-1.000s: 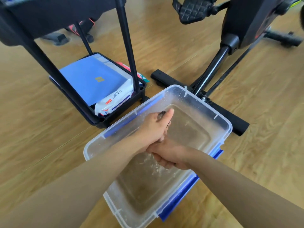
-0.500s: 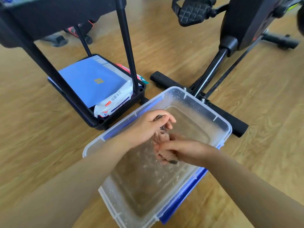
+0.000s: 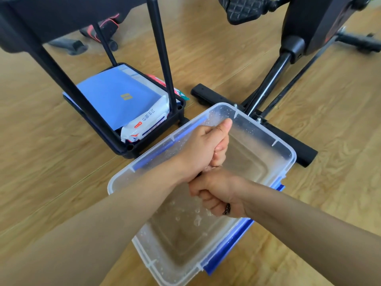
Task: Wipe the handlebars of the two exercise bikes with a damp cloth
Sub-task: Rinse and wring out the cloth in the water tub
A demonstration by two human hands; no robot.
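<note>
Since both fists are closed over the tub, we judge the step in hand to be wringing out the wet, dark-patterned woven cloth (image 3: 226,209). From the head view, the left hand (image 3: 204,149) is clenched round its far end with the thumb laid along the top. The right hand (image 3: 214,193) is clenched round its near end, and the two fists touch. Only a dark, nubbly scrap of cloth shows below the right fist, so we cannot tell its full size. It hangs over the middle of the clear, rectangular plastic tub (image 3: 255,133), nearer the long left rim. To do this well, we would twist the fists in opposite directions and hold them low over the shallow, rippled water (image 3: 185,234) so the drips fall inside the walls. We would stop once the cloth is damp rather than running. The tub is glossy and round-cornered, beaded with droplets, and has blue clip handles (image 3: 226,250) along its right side. It stands on the smooth, pale wood-plank floor (image 3: 329,120). The matte black tubular base of an exercise bike (image 3: 288,139) lies just beyond its far corner. No handlebars are in view. A black trolley tray (image 3: 127,148) near the far left corner holds a blue folder (image 3: 115,100) and a soft white wipes pack (image 3: 144,124).
</note>
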